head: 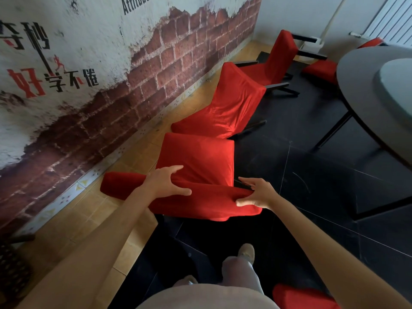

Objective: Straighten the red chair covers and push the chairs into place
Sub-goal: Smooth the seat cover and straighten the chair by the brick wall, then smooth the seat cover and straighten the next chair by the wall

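Observation:
A chair in a red cover point(200, 161) stands right in front of me, its backrest top nearest. My left hand point(166, 182) grips the top of the backrest near its middle, thumb on my side and fingers over the far side. My right hand point(256, 192) pinches the red fabric at the backrest's right end. A second red-covered chair point(231, 103) stands beyond it, its cover loose and wrinkled. A third red-covered chair point(281, 54) is farther back near the corner.
A brick-pattern wall point(111, 85) runs along the left. A round dark table point(365, 90) with a glass turntable fills the right, with another red seat point(321, 69) tucked by it. Part of a red chair point(298, 296) shows at bottom right. My shoe point(246, 253) is on the dark floor.

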Available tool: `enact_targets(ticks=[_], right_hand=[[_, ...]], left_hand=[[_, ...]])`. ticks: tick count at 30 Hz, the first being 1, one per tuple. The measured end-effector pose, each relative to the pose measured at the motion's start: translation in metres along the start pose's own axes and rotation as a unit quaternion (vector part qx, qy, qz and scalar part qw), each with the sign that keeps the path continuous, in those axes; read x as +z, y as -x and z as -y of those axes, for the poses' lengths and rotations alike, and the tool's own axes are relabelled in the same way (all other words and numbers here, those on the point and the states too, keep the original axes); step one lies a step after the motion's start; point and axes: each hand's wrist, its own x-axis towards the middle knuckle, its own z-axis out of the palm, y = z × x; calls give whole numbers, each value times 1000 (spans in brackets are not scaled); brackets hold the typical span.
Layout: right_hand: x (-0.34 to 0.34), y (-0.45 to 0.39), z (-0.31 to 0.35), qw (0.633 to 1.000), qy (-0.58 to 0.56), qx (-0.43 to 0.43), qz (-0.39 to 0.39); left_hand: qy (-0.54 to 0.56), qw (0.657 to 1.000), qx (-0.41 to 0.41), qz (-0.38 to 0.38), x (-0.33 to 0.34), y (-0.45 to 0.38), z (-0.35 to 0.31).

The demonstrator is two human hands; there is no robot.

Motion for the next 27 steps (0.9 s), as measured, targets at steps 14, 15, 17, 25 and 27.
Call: enact_targets(ticks=[14, 15, 17, 25, 27], right_hand=[[-79, -69, -22, 999, -35, -4, -25], [-88, -76, -27, 999, -32, -6, -22], [-108, -91, -36, 1000, -19, -14, -14], [-218, -146, -90, 999, -19, -30, -11], [-244, -158, -106, 999, -18, -28, -8]], left_hand=[[47, 997, -10, -54, -12, -64, -48], [46, 997, -18, -56, -12, -71, -56], [40, 997, -30, -62, -11, -87, -74], [40, 995, -66, -58, 11, -168, -173], [53, 994, -74, -65, 18, -190, -199]])
